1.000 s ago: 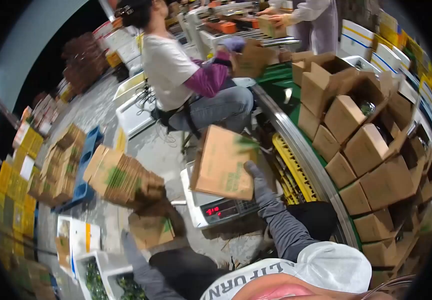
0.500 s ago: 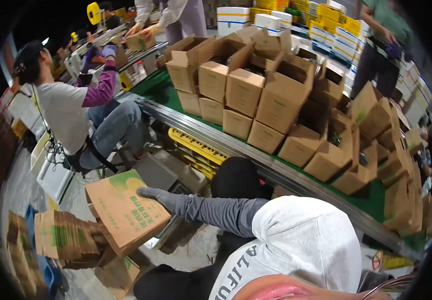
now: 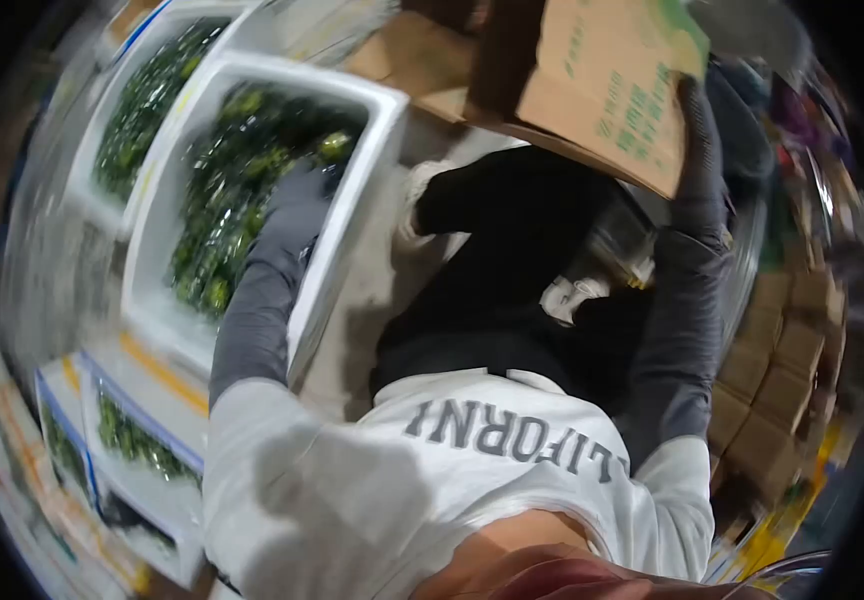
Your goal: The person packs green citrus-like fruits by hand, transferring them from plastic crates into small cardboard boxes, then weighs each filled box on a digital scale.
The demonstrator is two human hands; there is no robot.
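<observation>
My right hand [image 3: 690, 110], in a grey glove, grips the edge of an open cardboard carton [image 3: 602, 95] with green print, at the upper right. The carton is tilted, with its printed side towards me. My left hand [image 3: 302, 200], also grey-gloved, reaches down into a white foam box [image 3: 387, 115]. Green produce [image 3: 222, 215] under shiny clear plastic fills that box. The left fingers are blurred and partly sunk among the produce, so their grip does not show.
Another foam box of green produce [image 3: 147, 120] stands beside the first at the far left. More foam boxes [image 3: 142, 430] sit at the lower left. Brown cartons [image 3: 767, 390] are stacked at the right. A cardboard box [image 3: 417, 60] lies beyond my knees.
My view has swung from the conveyor and co-worker to the foam boxes. The right hand still holds the carton. My left hand, unseen before, is now in the foam box.
</observation>
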